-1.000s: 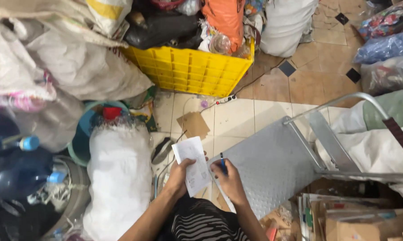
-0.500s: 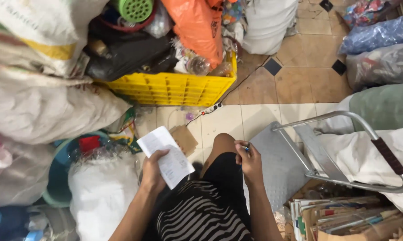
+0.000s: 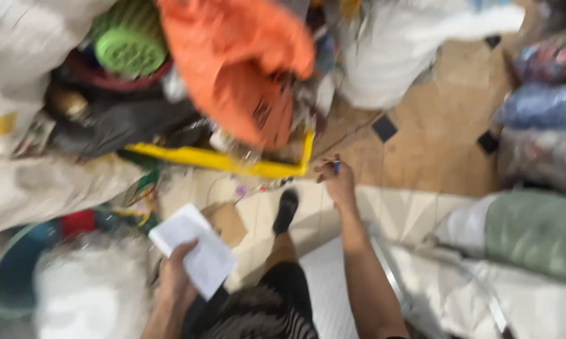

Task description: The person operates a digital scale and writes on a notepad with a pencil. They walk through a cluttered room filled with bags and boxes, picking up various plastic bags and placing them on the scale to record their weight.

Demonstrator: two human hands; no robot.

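**Right hand reaches toward the crate**

Since the earlier frame, the right hand has moved forward, away from the lap, to just beside the yellow crate's near corner, fingers clenched on a blue pen. Left hand grasps the white notepad low, over the tiled floor, beside a white sack.

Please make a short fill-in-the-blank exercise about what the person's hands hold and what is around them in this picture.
1. The left hand holds a white ____.
2. The right hand, holding a small pen, reaches toward the crate whose colour is ____.
3. Above the crate hangs a bag whose colour is ____.
4. One foot wears a ____ shoe.

Missing words: paper; yellow; orange; black
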